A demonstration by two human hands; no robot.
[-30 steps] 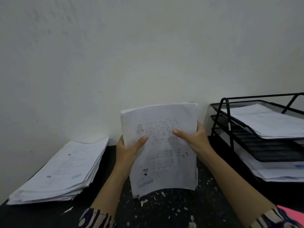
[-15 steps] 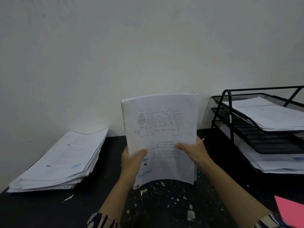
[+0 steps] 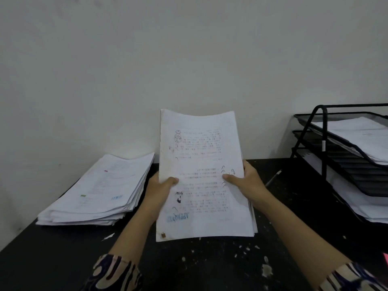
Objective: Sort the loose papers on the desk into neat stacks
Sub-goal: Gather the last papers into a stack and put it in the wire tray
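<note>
While held upright in both hands' grip, left hand (image 3: 160,189) and right hand (image 3: 247,181) pinching sheaf (image 3: 201,177): best tapped square on desk (image 3: 210,267).

The paper tray (image 3: 344,143) runs off the right edge; the held sheets' (image 3: 201,175) print seems unreadably blurred.

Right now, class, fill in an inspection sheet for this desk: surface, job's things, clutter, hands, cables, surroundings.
Surface: black desk, flecked with pale chips.
Job's things: held sheaf of papers, printed and upright; paper stack lying at left, edges uneven.
Clutter: pen on the desk near the tray rack; pink item at the right edge.
Hands: left hand and right hand each grip a side of the sheaf.
Cables: nothing seen.
Surroundings: black tray rack holding papers; plain wall.
</note>
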